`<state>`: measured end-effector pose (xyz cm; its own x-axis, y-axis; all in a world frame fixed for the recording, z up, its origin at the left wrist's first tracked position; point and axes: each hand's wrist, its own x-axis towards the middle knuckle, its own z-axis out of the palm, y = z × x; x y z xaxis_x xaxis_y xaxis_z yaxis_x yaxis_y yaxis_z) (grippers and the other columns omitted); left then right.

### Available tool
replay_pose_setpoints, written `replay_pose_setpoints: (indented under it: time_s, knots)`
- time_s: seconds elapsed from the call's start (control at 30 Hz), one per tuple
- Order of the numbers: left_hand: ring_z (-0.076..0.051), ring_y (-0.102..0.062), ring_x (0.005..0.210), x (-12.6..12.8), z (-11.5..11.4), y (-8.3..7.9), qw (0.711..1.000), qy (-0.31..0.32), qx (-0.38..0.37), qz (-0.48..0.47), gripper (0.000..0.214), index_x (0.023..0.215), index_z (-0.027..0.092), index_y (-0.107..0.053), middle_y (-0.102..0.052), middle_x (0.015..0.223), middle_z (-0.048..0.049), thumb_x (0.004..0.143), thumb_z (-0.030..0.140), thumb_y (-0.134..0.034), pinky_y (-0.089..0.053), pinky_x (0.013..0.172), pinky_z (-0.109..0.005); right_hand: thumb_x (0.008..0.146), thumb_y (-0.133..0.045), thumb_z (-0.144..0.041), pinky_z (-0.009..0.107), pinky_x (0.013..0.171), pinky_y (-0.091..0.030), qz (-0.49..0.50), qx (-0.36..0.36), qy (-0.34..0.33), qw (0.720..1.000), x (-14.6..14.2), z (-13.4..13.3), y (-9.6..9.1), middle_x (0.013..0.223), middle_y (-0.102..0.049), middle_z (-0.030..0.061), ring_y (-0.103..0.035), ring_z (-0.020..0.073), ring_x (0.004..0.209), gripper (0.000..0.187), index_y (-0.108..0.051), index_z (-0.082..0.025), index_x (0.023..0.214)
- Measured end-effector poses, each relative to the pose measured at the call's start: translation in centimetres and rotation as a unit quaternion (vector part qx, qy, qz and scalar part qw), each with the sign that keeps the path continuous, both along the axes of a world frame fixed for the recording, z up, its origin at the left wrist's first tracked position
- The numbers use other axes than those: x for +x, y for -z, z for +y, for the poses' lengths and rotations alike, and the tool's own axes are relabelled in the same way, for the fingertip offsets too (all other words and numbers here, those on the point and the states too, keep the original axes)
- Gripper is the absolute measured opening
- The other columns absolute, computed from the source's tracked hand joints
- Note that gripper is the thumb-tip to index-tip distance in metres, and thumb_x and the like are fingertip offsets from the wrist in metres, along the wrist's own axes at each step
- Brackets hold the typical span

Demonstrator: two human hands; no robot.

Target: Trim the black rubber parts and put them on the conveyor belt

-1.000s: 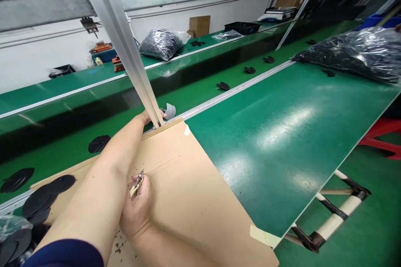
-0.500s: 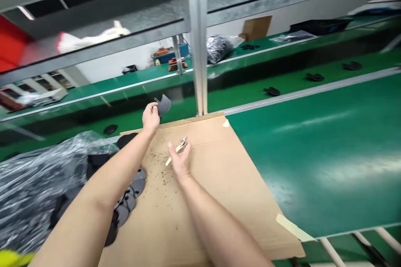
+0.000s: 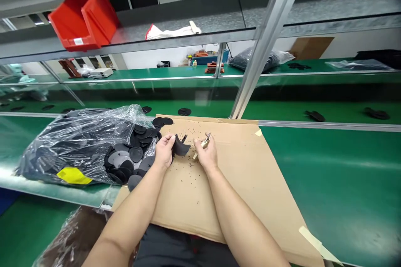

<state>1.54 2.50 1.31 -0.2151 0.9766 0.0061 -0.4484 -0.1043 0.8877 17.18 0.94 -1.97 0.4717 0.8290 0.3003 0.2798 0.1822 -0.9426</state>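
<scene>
My left hand (image 3: 163,151) pinches a thin black flexible piece (image 3: 181,147), bent into a curve with a narrow tab sticking up, above the cardboard sheet (image 3: 250,200). A short way to the right, my right hand (image 3: 208,155) is closed round small nippers (image 3: 204,142) with cream handles, their metal tip pointing up and away. The nippers and the black piece are apart. Tiny dark scraps (image 3: 190,167) lie scattered on the cardboard beneath both hands. Just left of my left hand are many loose black discs (image 3: 136,154), spilling from a clear plastic bag (image 3: 84,133).
A metal post (image 3: 266,46) rises behind the cardboard. Beyond it runs a green belt (image 3: 209,110) carrying scattered black pieces, such as one disc (image 3: 184,112). A red bin (image 3: 84,21) and a white glove (image 3: 173,33) sit on the overhead shelf. Tape (image 3: 319,244) holds the cardboard's near right corner.
My left hand has brought the black piece back from over the belt to above the cardboard, near the nippers. The view has swung left, showing more of the bag and red bin.
</scene>
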Motion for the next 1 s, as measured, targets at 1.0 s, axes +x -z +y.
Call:
replay_pose_setpoints:
  time_s: [1.0]
  knots:
    - [-0.007, -0.057, 0.058, -1.5, -0.2, 0.1, 0.993, 0.046, -0.067, -0.080, 0.044, 0.088, 0.013, -0.065, -0.066, 0.073, -0.0001, 0.056, 0.036, -0.084, -0.049, 0.054, -0.018, 0.086, -0.056, -0.031, 0.034, 0.085, -0.049, -0.357, 0.073, -0.241, 0.900, 0.1, -2.1, -2.4, 0.095, -0.068, 0.0062, -0.061, 0.0195, 0.087, 0.040, -0.058, -0.022, 0.125]
